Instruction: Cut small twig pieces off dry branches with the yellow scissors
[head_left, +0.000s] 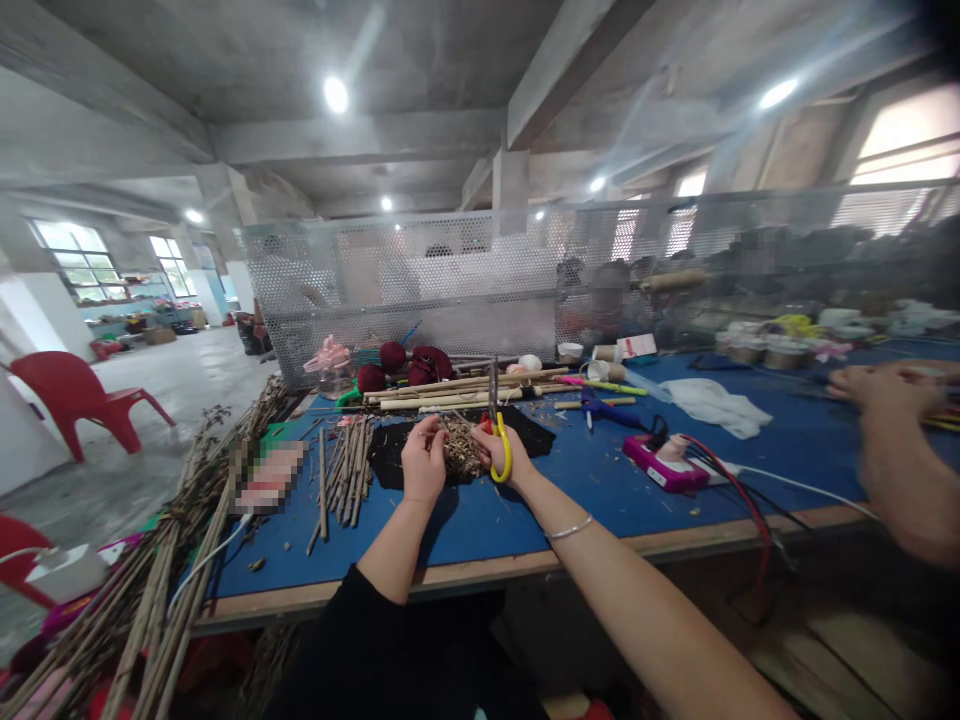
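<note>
My right hand point(517, 462) is closed around scissors with a yellow handle point(505, 462); their blades stand upward. Left of it, my left hand point(424, 462) has its fingers curled together, and whatever they may pinch is too small to make out. Between both hands lies a heap of dry, chopped plant bits point(463, 450) on a black cloth point(388, 455). A bundle of cut dry stalks point(351, 465) rests on the blue table just left of the cloth.
Long dry stems point(169, 570) hang over the table's left edge, beside a phone point(270, 478) on a cable. Behind the cloth lie pale sticks point(442, 400) and dark red yarn balls point(429, 366). A purple power strip point(664, 467) and another person's hands point(892, 390) are at right.
</note>
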